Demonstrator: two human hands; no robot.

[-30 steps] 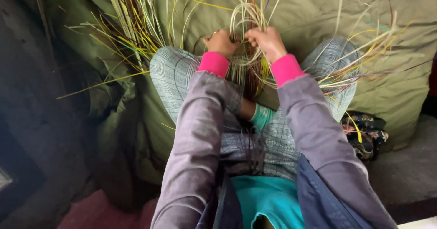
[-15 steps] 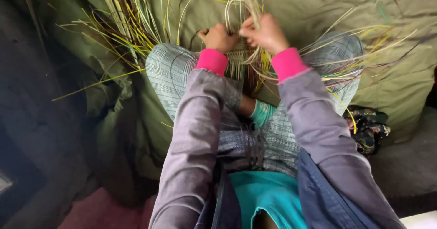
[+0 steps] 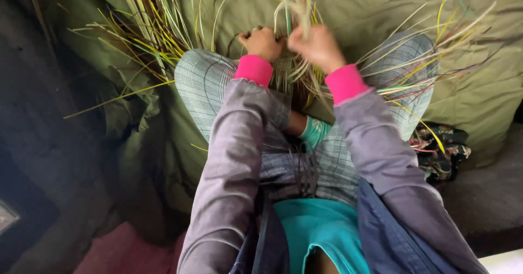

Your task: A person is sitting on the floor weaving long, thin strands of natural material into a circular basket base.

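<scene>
Head view, looking down over the person's lap. Left hand (image 3: 262, 42) is closed in a fist on the strands at the left side of a woven piece (image 3: 286, 72), which rests between the raised knees on the checked trousers (image 3: 204, 80). Right hand (image 3: 318, 46) sits just beside the left, fingers curled and pinching a tuft of pale strands (image 3: 298, 4) that rises upright from the piece. The hand is slightly blurred, so the exact finger placement cannot be told. The two hands nearly touch above the work.

Obstructions: both hands and the pink cuffs (image 3: 344, 82) cover most of the woven piece; only a small patch of its weave shows below the knuckles. Grey sleeves (image 3: 231, 159) fill the middle of the frame and hide the lap beneath.

Surroundings: loose reeds (image 3: 147, 26), green, yellow and pale, fan out to the left over an olive green cloth (image 3: 376, 7) that backs the whole scene. More loose strands spread to the right across the right knee. A patterned dark fabric bundle (image 3: 441, 154) lies at the right, just beside the knee, on the cloth's edge. A teal garment (image 3: 318, 230) shows at the bottom, with a teal cuff near the ankle. Dark floor lies at the left.
</scene>
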